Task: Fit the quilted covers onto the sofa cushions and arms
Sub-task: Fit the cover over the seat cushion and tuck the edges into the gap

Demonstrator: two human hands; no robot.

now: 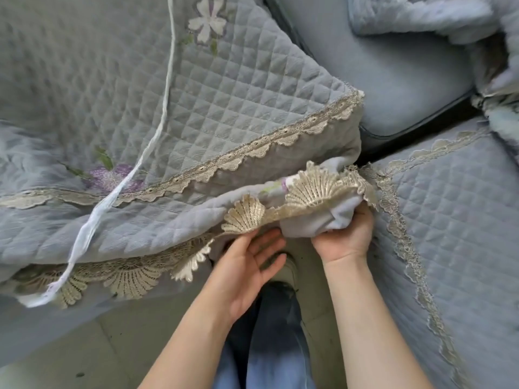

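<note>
A grey-blue quilted cover (230, 108) with embroidered flowers and beige lace trim lies over the left seat cushion. Its front flap with shell-shaped lace (311, 189) hangs over the cushion's front edge. My right hand (345, 237) grips a bunched white-backed corner of that flap from below, at the gap between two cushions. Just left of it, my left hand (247, 265) is palm up with straight fingers under the lace edge, holding nothing. A second quilted cover (455, 209) lies on the right cushion.
A bare blue sofa cushion (393, 68) shows at the back, with more crumpled cover (421, 15) above it. A thin white tie string (157, 130) trails across the left cover. My legs in jeans and a shoe (283, 273) stand on the pale floor below.
</note>
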